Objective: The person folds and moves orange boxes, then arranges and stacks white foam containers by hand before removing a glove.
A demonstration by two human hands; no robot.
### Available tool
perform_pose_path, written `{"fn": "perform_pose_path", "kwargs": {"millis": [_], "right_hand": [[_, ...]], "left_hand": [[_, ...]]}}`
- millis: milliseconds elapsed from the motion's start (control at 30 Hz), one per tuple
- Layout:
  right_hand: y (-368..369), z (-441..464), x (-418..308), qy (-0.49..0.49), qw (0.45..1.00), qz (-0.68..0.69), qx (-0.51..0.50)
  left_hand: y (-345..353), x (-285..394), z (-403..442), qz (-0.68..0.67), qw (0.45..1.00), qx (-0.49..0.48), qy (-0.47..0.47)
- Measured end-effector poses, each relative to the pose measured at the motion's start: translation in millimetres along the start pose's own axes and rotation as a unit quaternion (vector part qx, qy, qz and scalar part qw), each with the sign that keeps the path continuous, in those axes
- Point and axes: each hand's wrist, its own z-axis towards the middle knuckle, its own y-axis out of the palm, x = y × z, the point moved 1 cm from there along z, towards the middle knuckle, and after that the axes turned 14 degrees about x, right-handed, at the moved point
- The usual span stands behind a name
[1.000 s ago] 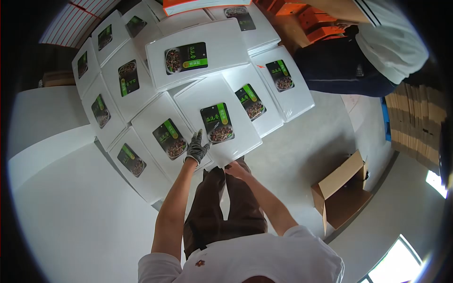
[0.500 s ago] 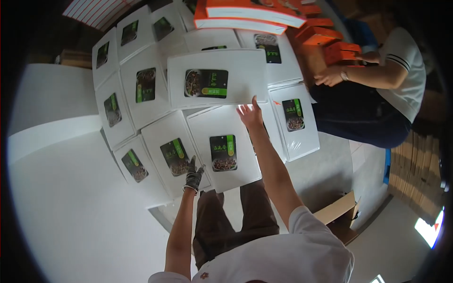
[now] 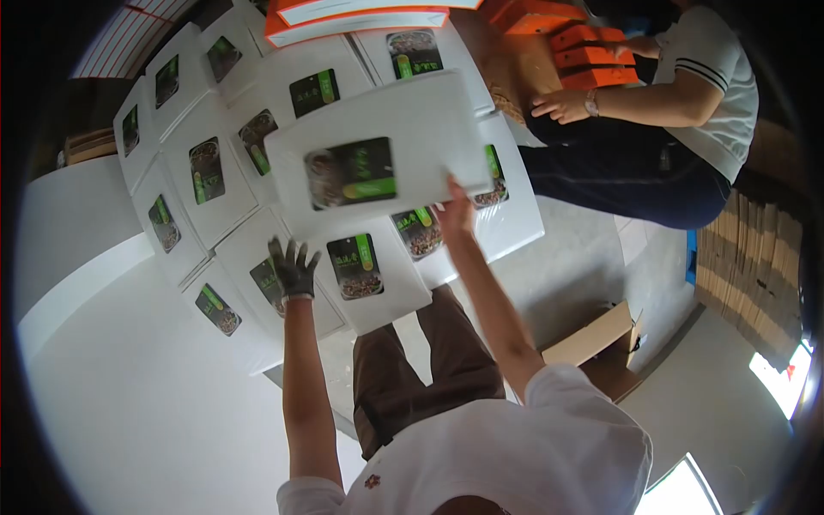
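A flat white box (image 3: 433,129) with a dark green food label is lifted above the others, tilted and slightly blurred. My right hand (image 3: 457,215) is bare and grips its near edge toward the right corner, thumb on top and fingers underneath. My left hand (image 3: 294,270) wears a grey glove. Its fingers are spread, apart from the lifted box, just below its near left corner. Beneath my left hand lies another labelled white box (image 3: 245,249), its label partly covered by the hand. Beside that one is a further white box (image 3: 390,287).
Several similar white boxes (image 3: 184,90) cover the surface. Orange-and-white boxes (image 3: 360,26) lie at the far edge. At the right, a co-worker (image 3: 712,86) handles stacked orange boxes (image 3: 596,56). An open carton (image 3: 592,335) sits on the floor near flattened cardboard (image 3: 747,266).
The white box has risen and tilted toward me in my right hand, uncovering labels behind it. My left hand has moved forward and left with fingers spreading. The view has shifted right.
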Motion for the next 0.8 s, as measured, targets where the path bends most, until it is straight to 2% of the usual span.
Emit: {"fn": "perform_pose_path", "kwargs": {"millis": [67,100,133,167,200,233,267,300,367,400,467,533,567,600,667,700,767,800], "right_hand": [[-55.8,-2.0,-40.7,-0.030,0.999,-0.025,-0.035],[-78.7,-3.3,-62.4,-0.017,0.997,0.002,-0.077],[-106.2,-5.1,-79.8,-0.035,0.997,0.000,-0.070],[-135.1,-2.7,-96.2,-0.016,0.998,-0.002,-0.059],[-163.6,2.0,-110.1,-0.002,0.997,-0.003,-0.081],[-181.7,2.7,-121.1,0.016,0.996,0.000,-0.093],[-195.7,3.3,-128.2,0.026,0.997,-0.012,-0.071],[-207.6,6.9,-135.2,0.033,0.998,-0.024,-0.049],[-236.1,29.6,-139.1,0.043,0.998,-0.038,-0.029],[-252.5,39.9,-134.4,0.056,0.997,-0.051,-0.010],[-272.7,68.6,-118.9,0.078,0.994,-0.054,-0.044],[-269.8,78.3,-102.5,0.103,0.991,-0.047,-0.066],[-260.5,81.3,-98.0,0.122,0.990,-0.044,-0.061],[-259.1,92.0,-95.8,0.157,0.983,-0.077,-0.049],[-245.5,86.4,-106.2,0.169,0.975,-0.124,-0.075],[-230.6,86.4,-114.6,0.178,0.962,-0.177,-0.108],[-242.3,104.2,-116.8,0.218,0.914,-0.322,-0.118],[-244.3,110.2,-126.8,0.244,0.880,-0.386,-0.131]], "left_hand": [[32.8,3.9,-13.5,0.095,0.989,-0.072,-0.087],[36.9,-20.5,12.8,0.174,0.971,-0.132,-0.097],[70.4,-25.1,-48.6,0.159,0.954,-0.218,-0.133],[66.8,-52.3,-40.1,0.236,0.924,-0.173,-0.247],[66.4,-75.0,-50.9,0.325,0.927,-0.133,-0.133],[66.2,-94.0,-63.6,0.377,0.912,-0.130,-0.101],[57.8,-129.4,-46.8,0.429,0.877,-0.162,-0.142],[57.5,-158.5,-48.0,0.381,0.892,-0.188,-0.153],[57.9,-191.1,-48.4,0.375,0.884,-0.217,-0.174],[54.8,-199.7,-47.3,0.380,0.884,-0.198,-0.186],[64.3,-200.9,-53.8,0.408,0.877,-0.153,-0.202],[71.1,-188.7,-71.3,0.433,0.882,-0.142,-0.122],[75.2,-187.3,-75.0,0.443,0.886,-0.091,-0.106],[63.9,-196.5,-70.5,0.449,0.883,-0.090,-0.107],[44.1,-214.0,-54.3,0.417,0.879,-0.219,0.074],[55.6,-205.3,-69.0,0.618,0.745,-0.177,0.177],[72.6,-181.1,-102.9,0.587,0.728,-0.220,0.278],[78.3,-173.6,-100.4,0.590,0.713,-0.210,0.315]]}}
